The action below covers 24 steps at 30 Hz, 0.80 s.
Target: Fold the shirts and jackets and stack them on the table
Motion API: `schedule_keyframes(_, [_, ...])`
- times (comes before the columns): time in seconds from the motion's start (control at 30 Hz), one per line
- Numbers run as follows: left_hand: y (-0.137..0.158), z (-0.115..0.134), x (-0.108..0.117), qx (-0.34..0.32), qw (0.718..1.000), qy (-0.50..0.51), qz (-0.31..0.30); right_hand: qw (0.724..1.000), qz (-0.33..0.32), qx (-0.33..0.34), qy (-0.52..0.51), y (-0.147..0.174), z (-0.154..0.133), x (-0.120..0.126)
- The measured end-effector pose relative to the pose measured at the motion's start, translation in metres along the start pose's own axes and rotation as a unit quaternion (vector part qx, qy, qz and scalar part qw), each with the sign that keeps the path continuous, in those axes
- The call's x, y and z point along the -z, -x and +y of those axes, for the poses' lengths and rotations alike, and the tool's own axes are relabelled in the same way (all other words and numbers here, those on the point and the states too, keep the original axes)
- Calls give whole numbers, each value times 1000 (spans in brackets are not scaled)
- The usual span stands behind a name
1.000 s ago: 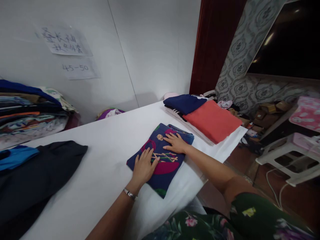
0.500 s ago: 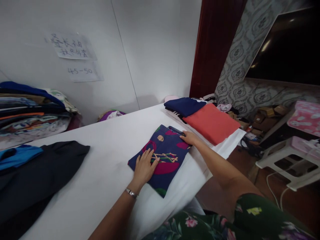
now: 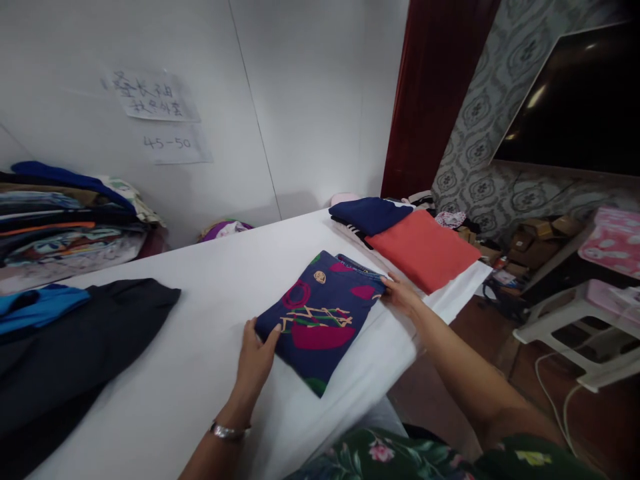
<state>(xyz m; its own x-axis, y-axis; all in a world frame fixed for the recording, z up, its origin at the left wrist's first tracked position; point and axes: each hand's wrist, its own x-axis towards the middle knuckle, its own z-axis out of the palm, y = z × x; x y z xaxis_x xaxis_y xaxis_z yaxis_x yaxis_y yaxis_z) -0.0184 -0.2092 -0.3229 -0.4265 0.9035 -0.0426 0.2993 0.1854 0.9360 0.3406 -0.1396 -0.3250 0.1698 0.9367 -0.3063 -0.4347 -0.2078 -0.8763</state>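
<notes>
A folded navy shirt (image 3: 323, 320) with magenta, green and tan print lies on the white table, its ribbed edge toward the upper right. My left hand (image 3: 256, 360) grips its left corner, thumb on top and fingers along the outer edge, partly hidden. At the opposite corner, my right hand (image 3: 400, 293) pinches the cloth between thumb and fingers. Beyond that hand sit a folded coral-red garment (image 3: 425, 248) and a folded navy garment (image 3: 370, 213) on a small pile.
On the left of the white table (image 3: 215, 287) lie a dark garment (image 3: 100, 333) and a bright blue one (image 3: 43, 308). A tall stack of folded clothes (image 3: 75, 217) stands by the wall. A plastic stool (image 3: 575, 327) and cardboard boxes (image 3: 537, 243) are at the right.
My left hand has slid from flat on the shirt's print to its left corner and now grips there. My right hand has shifted slightly right and down along the edge.
</notes>
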Motion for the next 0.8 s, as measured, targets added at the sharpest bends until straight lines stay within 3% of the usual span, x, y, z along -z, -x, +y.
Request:
schedule_keyframes(0.1, [11, 13, 1, 127, 983, 130, -30, 997, -61, -15, -51, 25, 8, -6])
schedule_keyframes(0.17, [19, 21, 0, 150, 969, 191, -46, 993, -94, -36, -67, 39, 13, -12])
schedule_keyframes(0.47, [23, 24, -2, 130, 957, 249, -75, 969, -171, -154, -95, 75, 48, -47])
schedule_keyframes(0.8, [18, 16, 1, 112, 960, 246, -70, 954, -161, -167, -192, 83, 75, -95])
